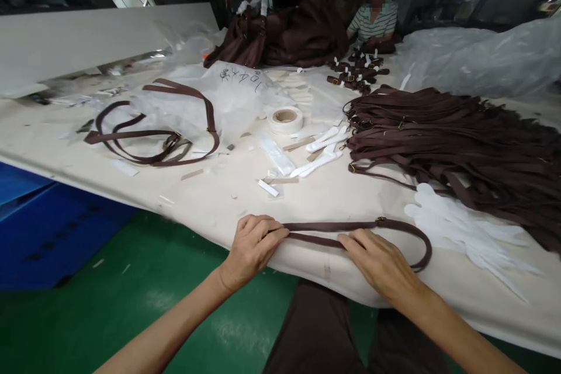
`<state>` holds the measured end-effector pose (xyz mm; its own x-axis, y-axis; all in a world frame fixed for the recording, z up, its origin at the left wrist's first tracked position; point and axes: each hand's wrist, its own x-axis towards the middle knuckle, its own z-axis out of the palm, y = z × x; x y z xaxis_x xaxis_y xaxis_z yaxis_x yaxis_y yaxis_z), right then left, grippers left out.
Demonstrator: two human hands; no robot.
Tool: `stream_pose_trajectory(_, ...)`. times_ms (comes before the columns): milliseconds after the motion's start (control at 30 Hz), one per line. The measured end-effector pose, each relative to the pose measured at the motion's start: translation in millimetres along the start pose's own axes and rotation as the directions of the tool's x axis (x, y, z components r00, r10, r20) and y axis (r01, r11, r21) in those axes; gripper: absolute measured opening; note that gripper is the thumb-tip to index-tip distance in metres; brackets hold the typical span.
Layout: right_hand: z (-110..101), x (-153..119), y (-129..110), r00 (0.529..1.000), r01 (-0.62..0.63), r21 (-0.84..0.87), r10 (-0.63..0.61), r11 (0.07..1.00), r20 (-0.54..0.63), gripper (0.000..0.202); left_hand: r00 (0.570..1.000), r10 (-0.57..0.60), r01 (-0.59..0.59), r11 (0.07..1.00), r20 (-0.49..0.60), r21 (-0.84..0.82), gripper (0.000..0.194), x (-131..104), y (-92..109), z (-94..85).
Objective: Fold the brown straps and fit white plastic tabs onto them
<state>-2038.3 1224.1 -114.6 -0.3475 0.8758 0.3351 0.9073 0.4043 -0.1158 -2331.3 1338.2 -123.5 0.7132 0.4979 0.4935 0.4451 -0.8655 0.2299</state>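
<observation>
A brown strap (333,226) with a small brass buckle (381,220) lies in a long loop near the table's front edge. My left hand (256,243) pinches the loop's left end, fingers wrapped round it. On the loop's lower run, my right hand (379,260) is closed with its fingertips on the strap. The strap's right end curves beyond my right hand and passes partly behind it. White pieces (460,222) lie to the right of this loop.
A large pile of brown straps (438,134) covers the table's right side. Loose straps (210,123) lie at left, a white tape roll (286,120) mid-table. Brown bags (289,35) and a person (374,20) are at the back. Clear plastic (482,58) is at back right.
</observation>
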Motion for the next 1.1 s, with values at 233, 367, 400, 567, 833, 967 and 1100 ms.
stream_pose_trajectory(233,-10.8,5.7,14.8,0.991,-0.078,0.145,0.061,0.986,0.115,0.031,0.994,-0.009,0.004,0.999,0.111,0.050,0.023,1.3,10.0,4.7)
stream_pose_trajectory(367,-23.7,9.1,24.7,0.954,-0.228,0.316,0.147,0.921,0.262,0.026,0.986,-0.134,0.136,0.991,0.103,-0.014,0.024,8.0,6.7,5.9)
stream_pose_trajectory(400,-26.3,9.0,28.1,0.945,-0.255,0.334,0.159,0.907,0.287,0.024,0.984,-0.150,0.153,0.988,0.095,-0.030,0.023,10.6,5.2,5.5)
stream_pose_trajectory(567,-28.8,0.3,46.1,0.949,-0.250,0.221,0.192,0.943,0.251,0.032,0.980,-0.079,0.104,0.985,0.183,-0.134,0.020,22.6,-2.5,3.2)
stream_pose_trajectory(833,-30.4,-47.3,45.9,0.996,-0.085,0.030,0.084,0.996,0.019,0.030,0.983,-0.048,0.072,0.989,0.178,-0.131,0.019,23.5,-9.4,3.8)
stream_pose_trajectory(967,-28.4,-59.4,44.9,1.000,-0.014,-0.057,0.015,0.998,0.015,0.040,0.987,-0.008,0.035,0.986,0.158,-0.166,0.018,25.2,-14.6,5.4)
stream_pose_trajectory(1100,-17.8,-61.2,58.6,1.000,0.003,-0.083,-0.005,0.997,-0.025,0.030,0.987,0.006,0.022,0.986,0.163,-0.168,0.019,31.2,-15.7,5.0)
